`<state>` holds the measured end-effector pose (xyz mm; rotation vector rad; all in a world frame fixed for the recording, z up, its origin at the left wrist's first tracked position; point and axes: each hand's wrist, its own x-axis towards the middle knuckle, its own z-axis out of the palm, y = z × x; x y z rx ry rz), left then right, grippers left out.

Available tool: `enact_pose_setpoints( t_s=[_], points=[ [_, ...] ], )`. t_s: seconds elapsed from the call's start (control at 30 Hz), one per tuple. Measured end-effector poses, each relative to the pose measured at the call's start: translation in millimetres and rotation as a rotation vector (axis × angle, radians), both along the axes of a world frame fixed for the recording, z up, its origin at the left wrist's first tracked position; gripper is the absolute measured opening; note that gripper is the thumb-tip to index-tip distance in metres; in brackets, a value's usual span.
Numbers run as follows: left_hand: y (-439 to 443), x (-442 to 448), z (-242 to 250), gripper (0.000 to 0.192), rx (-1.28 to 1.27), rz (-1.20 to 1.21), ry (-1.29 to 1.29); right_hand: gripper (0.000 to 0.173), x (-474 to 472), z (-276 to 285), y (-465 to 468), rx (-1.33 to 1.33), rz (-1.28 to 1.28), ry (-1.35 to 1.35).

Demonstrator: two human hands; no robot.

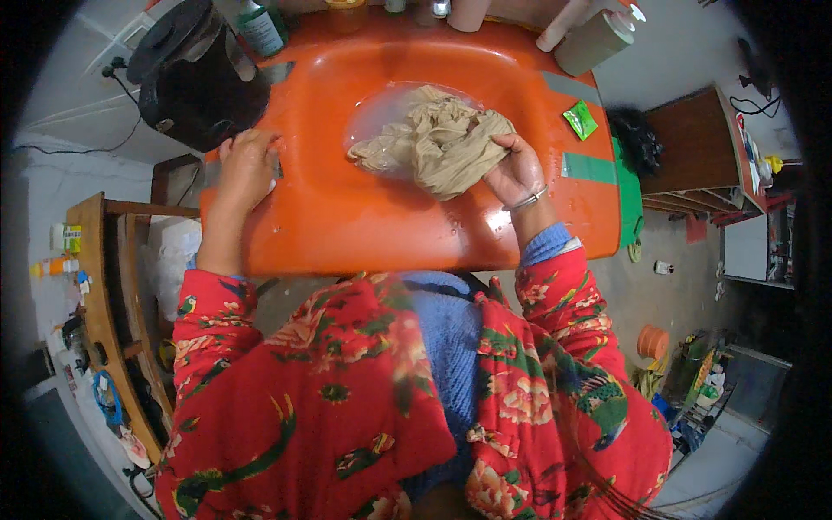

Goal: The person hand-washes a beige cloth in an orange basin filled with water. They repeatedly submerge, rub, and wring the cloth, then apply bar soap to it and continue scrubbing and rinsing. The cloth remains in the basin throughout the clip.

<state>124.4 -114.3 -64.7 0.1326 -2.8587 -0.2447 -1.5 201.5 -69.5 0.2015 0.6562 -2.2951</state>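
Observation:
My right hand grips the right end of a wet, bunched beige cloth between thumb and fingers. The cloth lies partly in cloudy water at the bottom of an orange washbasin. Over the basin's left rim is my left hand, close to a black lidded container. Its fingers are curled, and a small white bit shows at its lower edge. Whether it holds that bit cannot be made out, since the back of the hand hides the palm.
A green sachet and green tape strips lie on the right rim. At the back stand a green bottle and a pump bottle. A wooden frame is at left, a brown wooden cabinet at right.

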Motion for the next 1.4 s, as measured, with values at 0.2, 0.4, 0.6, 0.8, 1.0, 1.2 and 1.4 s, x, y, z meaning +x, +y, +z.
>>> enact_pose_setpoints(
  t_s=[0.2,0.4,0.6,0.8,1.0,1.2,1.4],
  points=[
    [91,-41,-9,0.033,0.8,-0.184,-0.116,0.046,0,1,-1,-0.206,0.117,0.163],
    [132,-77,7,0.029,1.61,-0.157,-0.172,0.048,0,15,2,-0.01,0.07,0.223],
    [96,-86,36,0.027,1.951,0.013,0.251,0.038,4,11,6,0.264,0.023,0.393],
    [89,-86,59,0.03,2.142,-0.206,0.351,0.024,8,-7,20,0.778,0.563,0.478],
    [94,-76,93,0.033,2.03,-0.437,0.212,0.039,-17,32,11,0.646,0.342,0.737],
    [121,-68,107,0.033,1.955,-0.508,0.009,0.056,-15,68,-35,0.174,0.416,0.512],
    [108,-60,92,0.033,1.574,-0.268,-0.052,0.025,-35,91,-27,0.044,-0.038,0.45]
  ],
)
